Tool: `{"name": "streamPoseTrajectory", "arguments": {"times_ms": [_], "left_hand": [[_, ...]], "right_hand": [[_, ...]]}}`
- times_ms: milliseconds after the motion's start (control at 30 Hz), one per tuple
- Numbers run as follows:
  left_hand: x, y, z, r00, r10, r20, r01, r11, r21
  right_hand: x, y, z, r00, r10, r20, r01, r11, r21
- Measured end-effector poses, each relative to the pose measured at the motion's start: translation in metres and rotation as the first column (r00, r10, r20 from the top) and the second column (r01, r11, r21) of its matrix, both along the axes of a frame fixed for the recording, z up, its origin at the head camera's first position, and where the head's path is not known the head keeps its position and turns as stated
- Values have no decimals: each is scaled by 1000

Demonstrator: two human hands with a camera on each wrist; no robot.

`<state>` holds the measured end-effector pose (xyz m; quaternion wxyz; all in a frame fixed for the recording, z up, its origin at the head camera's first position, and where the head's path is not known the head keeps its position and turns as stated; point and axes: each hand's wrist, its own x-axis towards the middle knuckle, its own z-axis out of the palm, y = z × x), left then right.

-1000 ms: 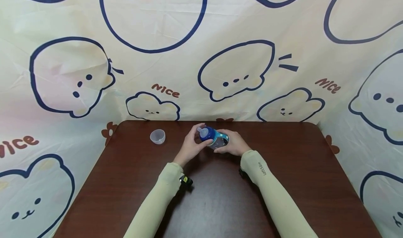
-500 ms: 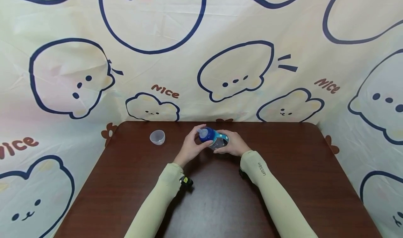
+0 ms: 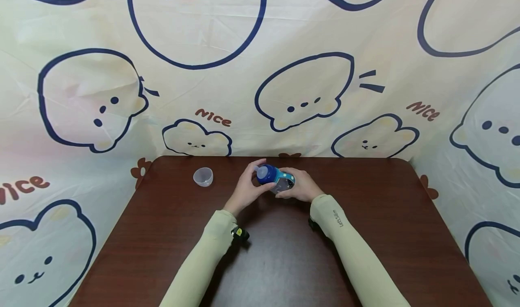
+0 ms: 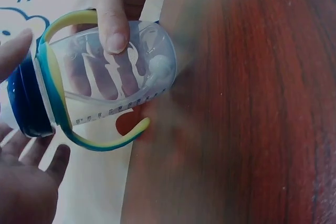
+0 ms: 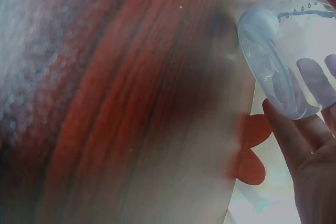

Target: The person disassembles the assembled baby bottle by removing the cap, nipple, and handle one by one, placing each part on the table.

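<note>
A clear baby bottle point(image 4: 110, 77) with a dark blue collar point(image 3: 266, 174) and teal-and-yellow handles lies tilted between both hands at the far middle of the table. Its pale teat end points left. My left hand point(image 3: 246, 187) grips the collar, thumb on the near side and fingers on the far side. Around the clear body curls my right hand point(image 3: 304, 186), its thumb pressed on the wall in the left wrist view. A small white ball-like piece point(image 4: 161, 67) shows inside near the base. The right wrist view shows the base point(image 5: 273, 61) with fingers behind it.
A small clear dome-shaped cup point(image 3: 203, 176) stands to the left of my left hand, near the back edge. The dark brown table point(image 3: 276, 262) ends just beyond the bottle. A cartoon-printed cloth point(image 3: 243, 95) hangs behind and at both sides.
The collar and teat have turned slightly, so the teat shows a little less. Both hands keep nearly the same places, and the clear cup has stayed put.
</note>
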<state>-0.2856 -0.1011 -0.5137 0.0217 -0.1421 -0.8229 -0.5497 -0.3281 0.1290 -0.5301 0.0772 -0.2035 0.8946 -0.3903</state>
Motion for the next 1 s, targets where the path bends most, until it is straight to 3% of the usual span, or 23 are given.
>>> {"name": "streamPoseTrajectory", "arguments": {"times_ms": [200,733,1000], "left_hand": [[0,-2,1,999,-43,17,42,999,15],[0,1,-1,1000,27,8,-27,1000,-16],[0,-2,2,1000,11,10,-11,999,-43]], "right_hand": [[0,1,-1,1000,7,-4,-7,1000,-4],[0,0,0,1000,17,6,-17,1000,15],[0,1,0,1000,16,-2,-16,999,29]]}}
